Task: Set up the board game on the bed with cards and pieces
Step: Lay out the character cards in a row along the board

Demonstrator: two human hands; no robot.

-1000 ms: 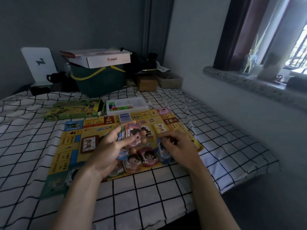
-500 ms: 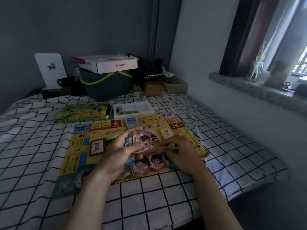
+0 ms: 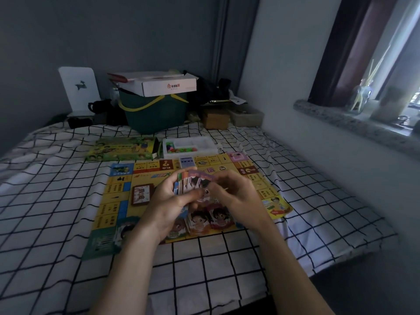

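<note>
A yellow game board (image 3: 116,196) lies flat on the checked bedsheet. Above its middle my left hand (image 3: 168,201) grips a fanned stack of character cards (image 3: 193,181). My right hand (image 3: 236,196) has come up to the same stack and pinches its top card. Several character cards (image 3: 209,218) lie in a row along the board's near edge, partly hidden by my hands. A brown-framed card pile (image 3: 142,194) sits on the board left of my hands. Behind the board stand a white tray of coloured pieces (image 3: 189,145) and the green game box (image 3: 121,148).
A dark green bin (image 3: 154,114) topped by a white carton (image 3: 163,84) stands at the bed's head, with small boxes (image 3: 216,120) beside it. A wall and stone window ledge (image 3: 354,126) run along the right. The bed's near edge drops off at bottom right.
My right hand has lifted off the row of cards on the board and moved up to the stack in my left hand. The camera has moved slightly.
</note>
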